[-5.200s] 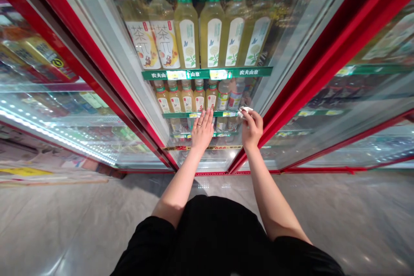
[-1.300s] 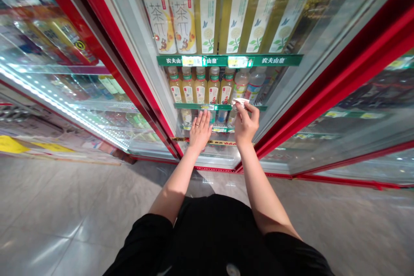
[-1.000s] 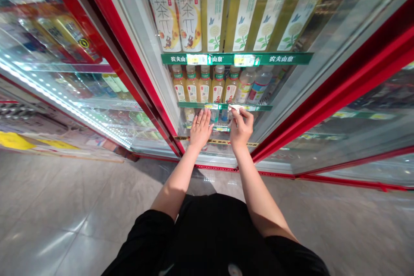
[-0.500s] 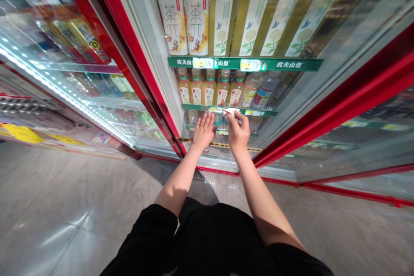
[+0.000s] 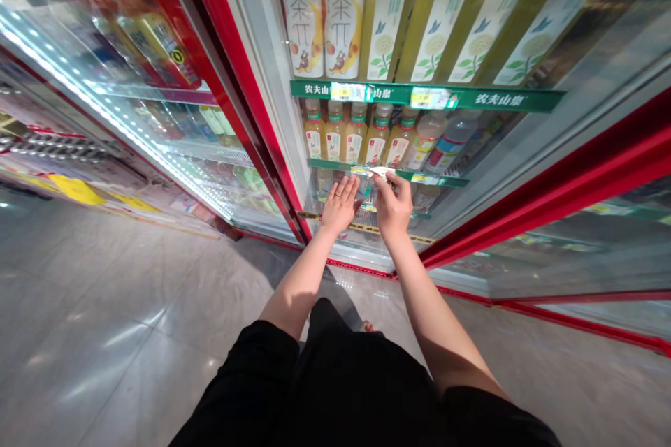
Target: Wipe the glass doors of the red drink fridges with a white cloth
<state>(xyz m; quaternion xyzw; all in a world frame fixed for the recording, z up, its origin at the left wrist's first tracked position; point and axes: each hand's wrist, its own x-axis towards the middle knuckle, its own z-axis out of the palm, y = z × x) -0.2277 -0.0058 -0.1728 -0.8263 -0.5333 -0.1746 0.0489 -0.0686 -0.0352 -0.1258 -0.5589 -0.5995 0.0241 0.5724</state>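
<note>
My left hand (image 5: 340, 204) lies flat with its fingers stretched out against the glass door (image 5: 367, 244) of a drinks fridge; a ring shows on one finger. Beside it on the right, my right hand (image 5: 393, 206) is closed on a small crumpled white tissue (image 5: 380, 172), held against the glass at the height of a lower green shelf strip. Which fingers pinch it is partly hidden. Behind the glass, above both hands, stands a row of small tea bottles (image 5: 354, 134).
Large bottles (image 5: 388, 21) fill the upper shelf, above a green label strip (image 5: 516, 99) with price tags. Red door frames (image 5: 262, 112) run down both sides. Another lit fridge (image 5: 157, 133) stands left. Grey tiled floor (image 5: 105, 307) lies below.
The view has shifted, so the fridge's upper part appears larger and further right. Both hands stay at about the same place on the glass, the tissue still in my right hand.
</note>
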